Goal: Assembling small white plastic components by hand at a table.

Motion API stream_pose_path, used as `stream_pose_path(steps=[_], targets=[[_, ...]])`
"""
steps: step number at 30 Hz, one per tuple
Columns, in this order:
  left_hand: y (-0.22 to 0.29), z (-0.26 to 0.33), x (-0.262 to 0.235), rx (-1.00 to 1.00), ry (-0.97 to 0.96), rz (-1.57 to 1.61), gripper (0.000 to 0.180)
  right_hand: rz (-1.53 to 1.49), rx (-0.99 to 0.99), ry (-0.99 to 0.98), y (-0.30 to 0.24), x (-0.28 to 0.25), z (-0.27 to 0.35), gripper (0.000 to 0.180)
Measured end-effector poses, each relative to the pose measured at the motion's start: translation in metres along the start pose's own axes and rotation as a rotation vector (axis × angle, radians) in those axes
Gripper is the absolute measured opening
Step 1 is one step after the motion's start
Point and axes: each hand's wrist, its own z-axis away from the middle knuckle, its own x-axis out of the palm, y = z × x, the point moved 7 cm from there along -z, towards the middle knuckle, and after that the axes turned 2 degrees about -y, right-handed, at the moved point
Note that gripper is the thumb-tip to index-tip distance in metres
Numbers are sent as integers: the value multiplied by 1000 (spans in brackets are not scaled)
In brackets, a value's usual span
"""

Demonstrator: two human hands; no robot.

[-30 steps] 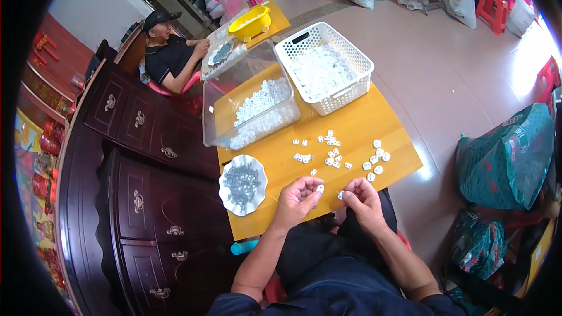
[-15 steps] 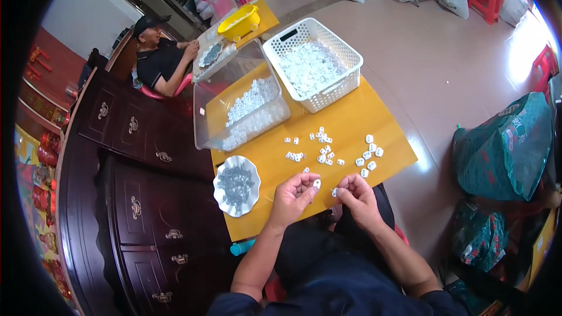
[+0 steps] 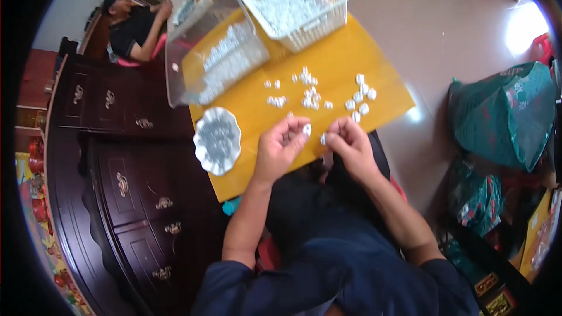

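My left hand (image 3: 280,149) pinches a small white piece (image 3: 307,130) between thumb and fingers at the near edge of the yellow table (image 3: 339,52). My right hand (image 3: 349,145) is close beside it, fingers closed on another small white piece (image 3: 323,138). Several loose white pieces (image 3: 310,96) lie scattered on the table just beyond both hands. A white scalloped dish (image 3: 217,140) full of small grey parts sits left of my left hand.
A clear plastic bin (image 3: 213,52) and a white lattice basket (image 3: 293,3), both holding white pieces, stand at the table's far side. Another person (image 3: 132,26) sits at the far left. A dark wooden cabinet (image 3: 117,158) runs along the left. Green bags (image 3: 503,117) lie right.
The view has shifted and closed in on the table. My hands stay together at the near edge, still working small white pieces.
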Motion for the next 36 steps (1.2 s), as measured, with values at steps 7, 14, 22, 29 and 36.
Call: stream_pose_path(steps=[7, 14, 22, 29, 36], targets=[[-8, 3, 1, 15, -54, 30, 26, -16, 84, -4, 10, -1, -1, 7], [-7, 8, 4, 14, -64, 16, 25, -29, 82, -13, 14, -3, 5, 9], [-7, 6, 7, 17, -86, 0, 25, -62, 82, -7, 13, 0, 4, 9], [4, 3, 11, 84, -104, -130, 24, -36, 91, -4, 14, -1, 3, 10], [6, 3, 15, 105, -135, -221, 22, 19, 72, -1, 14, -2, 5, 12]])
